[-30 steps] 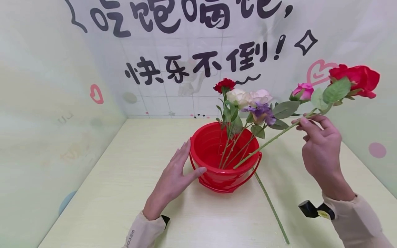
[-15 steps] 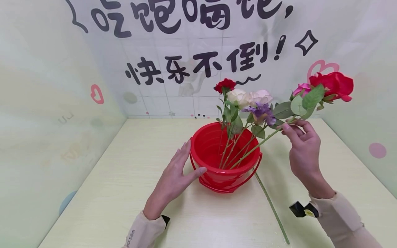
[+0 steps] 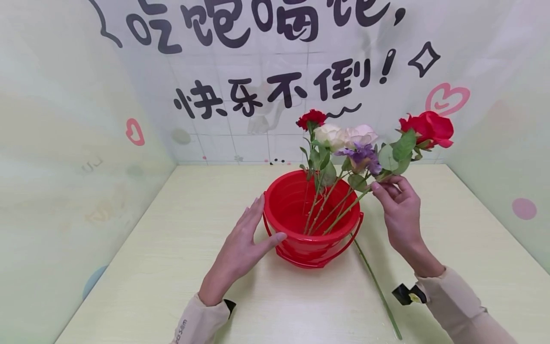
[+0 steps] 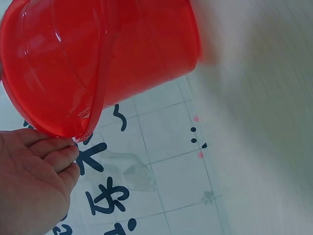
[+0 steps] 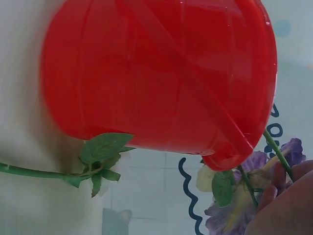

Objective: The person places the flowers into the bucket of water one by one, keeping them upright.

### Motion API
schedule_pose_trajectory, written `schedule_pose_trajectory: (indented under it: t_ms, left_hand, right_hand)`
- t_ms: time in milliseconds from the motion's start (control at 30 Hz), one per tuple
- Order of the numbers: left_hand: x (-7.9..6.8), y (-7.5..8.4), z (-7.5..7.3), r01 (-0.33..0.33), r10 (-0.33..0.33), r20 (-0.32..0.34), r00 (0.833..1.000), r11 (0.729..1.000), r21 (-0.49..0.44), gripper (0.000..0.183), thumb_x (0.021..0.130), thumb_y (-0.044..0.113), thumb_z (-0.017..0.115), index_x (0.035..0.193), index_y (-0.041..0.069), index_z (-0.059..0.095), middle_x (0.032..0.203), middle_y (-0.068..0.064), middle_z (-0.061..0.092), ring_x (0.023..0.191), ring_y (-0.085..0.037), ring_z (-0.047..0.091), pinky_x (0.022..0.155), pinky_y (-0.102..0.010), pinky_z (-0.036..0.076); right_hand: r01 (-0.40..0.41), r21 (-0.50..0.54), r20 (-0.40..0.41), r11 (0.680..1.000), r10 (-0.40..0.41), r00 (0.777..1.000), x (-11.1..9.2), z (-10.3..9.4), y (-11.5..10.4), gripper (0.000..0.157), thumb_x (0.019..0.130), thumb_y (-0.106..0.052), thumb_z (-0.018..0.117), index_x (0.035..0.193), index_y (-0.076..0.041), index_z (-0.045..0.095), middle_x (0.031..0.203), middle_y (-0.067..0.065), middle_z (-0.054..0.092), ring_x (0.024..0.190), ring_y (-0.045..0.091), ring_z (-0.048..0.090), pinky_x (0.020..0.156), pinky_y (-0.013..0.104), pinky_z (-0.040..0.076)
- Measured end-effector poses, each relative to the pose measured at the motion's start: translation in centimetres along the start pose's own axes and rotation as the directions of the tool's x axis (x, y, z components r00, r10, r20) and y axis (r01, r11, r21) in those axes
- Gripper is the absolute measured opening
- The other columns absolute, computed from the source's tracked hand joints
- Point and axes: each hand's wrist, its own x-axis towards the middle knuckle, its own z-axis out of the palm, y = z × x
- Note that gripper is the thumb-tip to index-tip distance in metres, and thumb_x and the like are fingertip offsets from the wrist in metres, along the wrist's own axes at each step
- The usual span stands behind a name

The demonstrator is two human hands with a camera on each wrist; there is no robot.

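Note:
A red bucket (image 3: pixel 301 248) stands on the table, its handle hanging down at the front. My left hand (image 3: pixel 240 246) rests against the bucket's left rim, thumb and fingers fairly straight; the left wrist view shows its fingertips (image 4: pixel 66 159) at the rim. With fingertips, my right hand (image 3: pixel 401 212) pinches the stem of a red rose (image 3: pixel 429 129). That rose leans to the right, its stem's lower end inside the bucket. Also standing in the bucket are a red carnation (image 3: pixel 311 118), pale flowers (image 3: pixel 358 134) and a purple flower (image 3: pixel 362 157).
A green stem (image 3: pixel 380 291) lies on the table (image 3: pixel 172 267), right of the bucket and partly behind it. The right wrist view shows leaves (image 5: pixel 105 149) at its far end. Printed walls (image 3: pixel 240 148) enclose the table's back and sides.
My right hand has moved left and slightly down with the red rose, bringing its bloom closer to the others. The pink rosebud is now hidden. My left hand has stayed at the bucket.

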Motion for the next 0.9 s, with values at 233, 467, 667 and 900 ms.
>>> schedule_pose_trajectory:
  t_ms: [233, 467, 667, 900]
  left_hand:
    - [0.0, 0.0, 0.0, -0.001, 0.001, 0.000, 1.000, 1.000, -0.002, 0.093, 0.094, 0.062, 0.066, 0.167, 0.027, 0.020, 0.170, 0.001, 0.022, 0.156, -0.029, 0.020, 0.114, -0.062, 0.035]
    - [-0.1, 0.1, 0.0, 0.013, -0.013, 0.005, 1.000, 1.000, -0.002, 0.094, 0.094, 0.063, 0.066, 0.167, 0.028, 0.019, 0.170, 0.002, 0.021, 0.156, -0.030, 0.020, 0.112, -0.063, 0.037]
    - [-0.1, 0.1, 0.0, 0.012, -0.012, 0.003, 1.000, 1.000, -0.003, 0.093, 0.094, 0.062, 0.066, 0.167, 0.028, 0.020, 0.170, 0.002, 0.022, 0.156, -0.030, 0.020, 0.112, -0.063, 0.037]
    - [-0.1, 0.1, 0.0, 0.009, -0.009, 0.002, 1.000, 1.000, 0.001, 0.093, 0.094, 0.062, 0.065, 0.167, 0.027, 0.020, 0.170, 0.002, 0.022, 0.156, -0.029, 0.020, 0.115, -0.061, 0.035]
  right_hand:
    - [-0.005, -0.053, 0.068, 0.999, 0.008, 0.998, -0.3, -0.1, 1.0, 0.012, 0.100, 0.005, 0.062, 0.111, 0.002, 0.059, 0.094, 0.000, 0.071, 0.092, 0.010, 0.067, 0.089, 0.020, 0.053]
    - [0.013, -0.187, 0.107, 0.982, 0.007, 0.994, -0.6, 0.1, 1.7, 0.018, 0.100, 0.004, 0.063, 0.115, 0.013, 0.058, 0.094, -0.002, 0.069, 0.091, 0.011, 0.064, 0.084, 0.018, 0.054]
    - [0.037, -0.285, 0.123, 0.958, -0.002, 0.992, -0.6, 0.4, 2.0, 0.021, 0.098, 0.005, 0.064, 0.116, 0.016, 0.059, 0.093, -0.006, 0.067, 0.091, 0.011, 0.061, 0.078, 0.016, 0.054]
    - [0.051, -0.402, 0.156, 0.914, 0.013, 0.988, -0.7, 0.3, 1.9, 0.025, 0.101, -0.004, 0.066, 0.121, 0.010, 0.063, 0.102, 0.000, 0.062, 0.096, 0.016, 0.055, 0.070, 0.016, 0.049]
